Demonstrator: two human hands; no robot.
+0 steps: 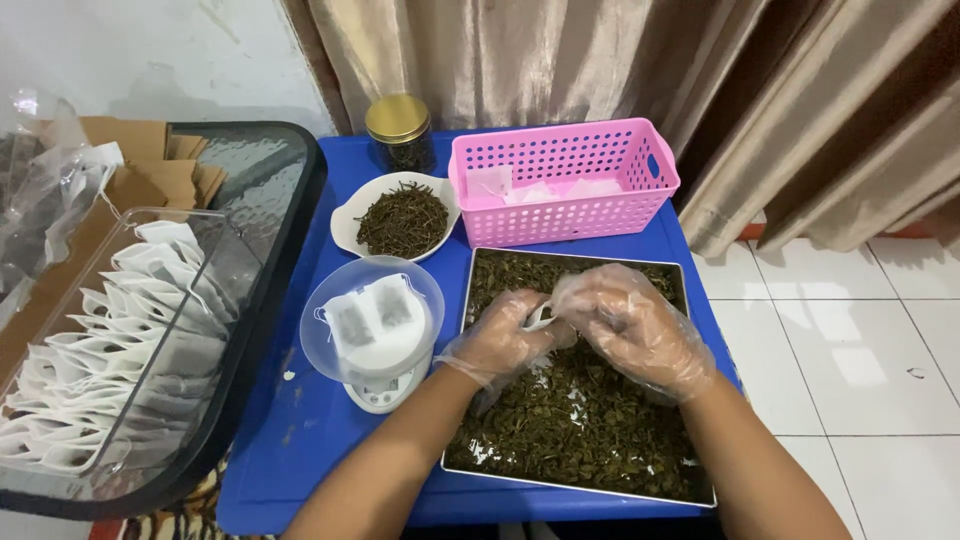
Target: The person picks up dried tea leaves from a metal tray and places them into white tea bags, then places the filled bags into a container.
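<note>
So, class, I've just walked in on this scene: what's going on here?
A person in clear plastic gloves works over a metal tray of loose dried leaves on a blue table. The left hand and right hand together hold a small white sachet above the leaves. Beside the tray, two filled sachets lie in a clear bowl on a small scale. A pink basket stands behind.

Both hands, the left hand (500,340) and the right hand (632,325), meet over the tray (470,470) of loose leaves (580,420) at the table's (300,440) front right. Left of it sits the scale (385,392) carrying a lidded bowl (372,318) with two tea bags (372,318). Behind stand the dish (345,215), jar (399,130) and basket (562,180).
</note>
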